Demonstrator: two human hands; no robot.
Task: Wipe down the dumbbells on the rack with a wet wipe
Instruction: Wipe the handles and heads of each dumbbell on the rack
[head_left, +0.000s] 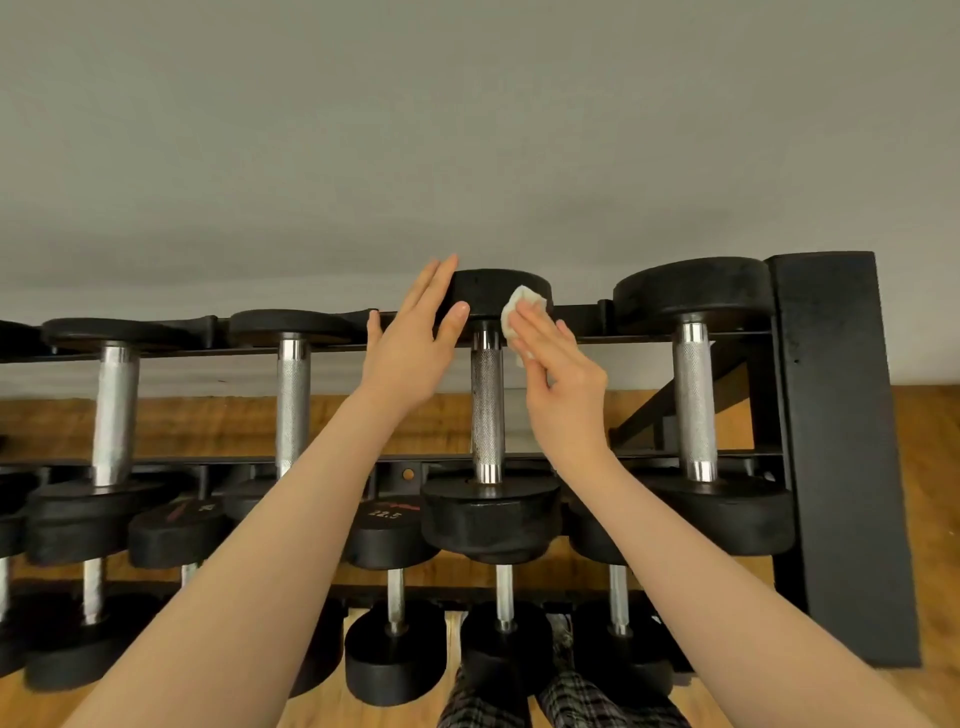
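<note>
My fingers (540, 332): right hand (563, 395) straight, pressing the wet wipe (522, 317) against the far head of one dumbbell (488, 405); left hand (410, 348) flat and straight, steadying that head. Progress, judged: mid-task, wiped weights indistinguishable from unwiped. Rack (841, 441), two tiers visible: dumbbells fill both.

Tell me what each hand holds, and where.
Right hand presses the wet wipe under straight fingers against the dumbbell's far head; left hand steadies that head's side.
</note>
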